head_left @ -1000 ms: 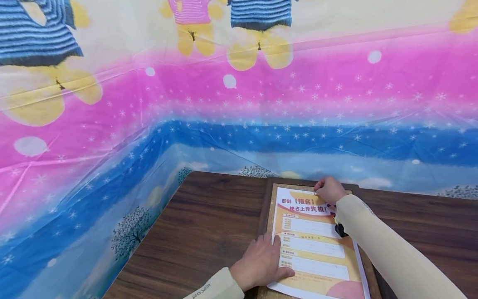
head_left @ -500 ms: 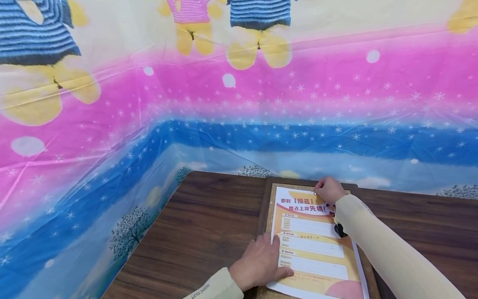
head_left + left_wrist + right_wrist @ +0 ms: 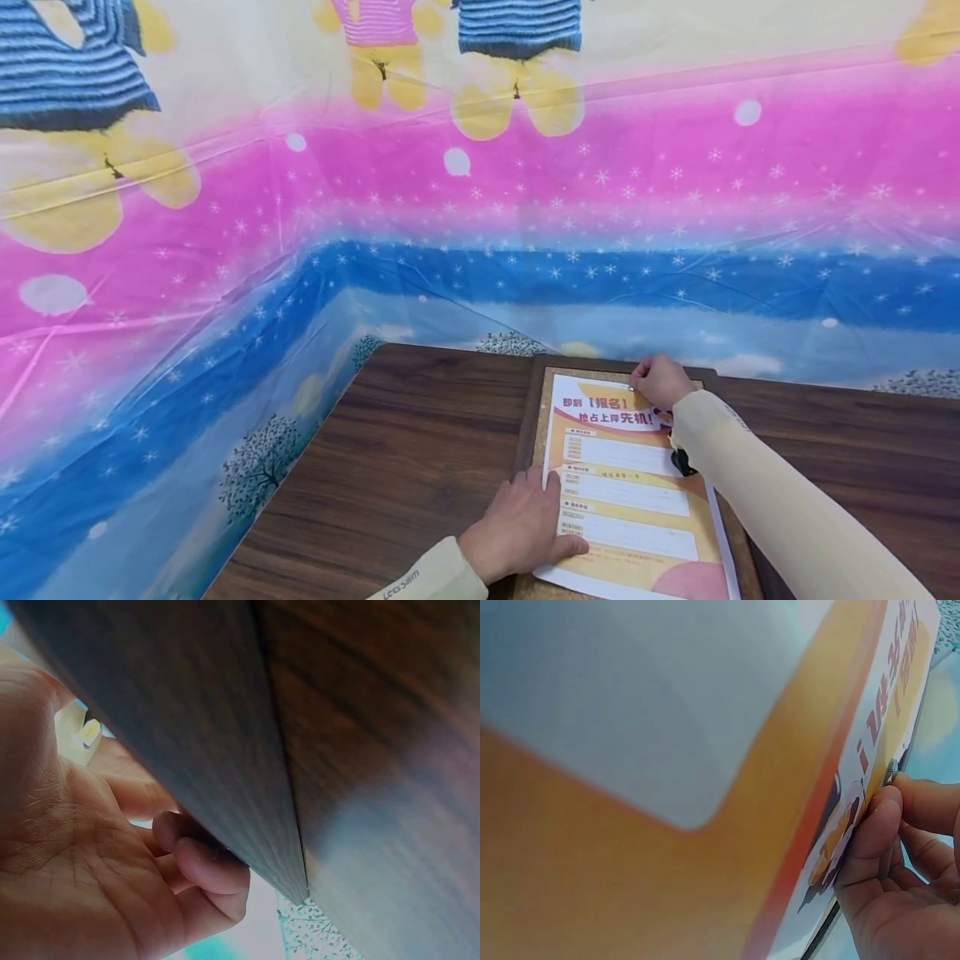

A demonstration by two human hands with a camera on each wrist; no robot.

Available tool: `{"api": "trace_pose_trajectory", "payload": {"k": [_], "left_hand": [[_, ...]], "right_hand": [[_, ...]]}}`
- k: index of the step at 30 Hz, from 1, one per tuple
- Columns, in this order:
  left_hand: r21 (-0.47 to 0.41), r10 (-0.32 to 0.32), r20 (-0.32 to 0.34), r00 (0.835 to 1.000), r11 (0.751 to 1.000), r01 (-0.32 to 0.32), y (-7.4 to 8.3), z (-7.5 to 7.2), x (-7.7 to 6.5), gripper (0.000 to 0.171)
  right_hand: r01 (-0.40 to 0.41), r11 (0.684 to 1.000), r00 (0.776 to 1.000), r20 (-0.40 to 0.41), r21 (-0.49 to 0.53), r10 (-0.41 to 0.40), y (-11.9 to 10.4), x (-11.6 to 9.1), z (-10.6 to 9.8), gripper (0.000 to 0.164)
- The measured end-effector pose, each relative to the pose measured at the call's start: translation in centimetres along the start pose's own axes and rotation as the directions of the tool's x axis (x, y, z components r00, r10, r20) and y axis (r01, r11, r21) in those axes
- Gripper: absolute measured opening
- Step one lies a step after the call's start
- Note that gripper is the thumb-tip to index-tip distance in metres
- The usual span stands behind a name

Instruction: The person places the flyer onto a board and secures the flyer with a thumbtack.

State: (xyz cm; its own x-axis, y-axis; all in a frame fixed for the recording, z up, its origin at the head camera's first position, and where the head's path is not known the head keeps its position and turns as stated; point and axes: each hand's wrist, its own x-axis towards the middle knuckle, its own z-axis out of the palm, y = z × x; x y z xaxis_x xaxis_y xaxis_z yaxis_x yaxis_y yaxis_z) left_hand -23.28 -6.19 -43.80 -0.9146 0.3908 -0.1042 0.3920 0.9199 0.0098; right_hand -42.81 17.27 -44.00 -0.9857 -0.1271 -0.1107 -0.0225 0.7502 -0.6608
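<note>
A printed form (image 3: pixel 626 533) in orange and white, with large red lettering, lies on a cork board (image 3: pixel 548 385) with a dark wooden frame (image 3: pixel 529 421). At the form's top edge my right hand (image 3: pixel 663 383) pinches a small shiny pushpin (image 3: pixel 891 772) between thumb and forefinger. Its point is hidden at the paper. My left hand (image 3: pixel 517 525) rests across the left side of the frame, thumb reaching over the paper. In the left wrist view, its fingers (image 3: pixel 214 866) bend against the frame's edge.
The board lies on a dark wood-grain table (image 3: pixel 420 450), its far end by the table's back edge. Behind stands a patterned cloth backdrop (image 3: pixel 465 200) in pink, blue and cream, which also runs along the left side. A black object (image 3: pixel 681 463) shows under the right wrist.
Both hands keep their places on the board and at the pushpin. The whole head view has shifted very slightly left.
</note>
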Motion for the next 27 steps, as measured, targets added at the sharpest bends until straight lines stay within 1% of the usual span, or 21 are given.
{"api": "trace_pose_trajectory", "payload": {"k": [9,20,27], "left_hand": [[0.005,0.015,-0.011,1.000,1.000,-0.015,-0.13,0.09,-0.09,0.090],[-0.020,0.006,0.006,1.000,1.000,-0.005,-0.14,0.29,0.15,0.089],[-0.020,0.016,-0.002,1.000,1.000,-0.016,-0.17,0.29,0.20,0.088]], "right_hand": [[-0.008,1.000,1.000,0.000,-0.010,0.008,-0.24,-0.11,0.09,0.014],[0.001,1.000,1.000,-0.002,-0.024,-0.001,-0.13,0.06,0.26,0.012],[0.000,1.000,0.999,-0.042,-0.018,-0.001,0.30,0.21,0.41,0.011]]}}
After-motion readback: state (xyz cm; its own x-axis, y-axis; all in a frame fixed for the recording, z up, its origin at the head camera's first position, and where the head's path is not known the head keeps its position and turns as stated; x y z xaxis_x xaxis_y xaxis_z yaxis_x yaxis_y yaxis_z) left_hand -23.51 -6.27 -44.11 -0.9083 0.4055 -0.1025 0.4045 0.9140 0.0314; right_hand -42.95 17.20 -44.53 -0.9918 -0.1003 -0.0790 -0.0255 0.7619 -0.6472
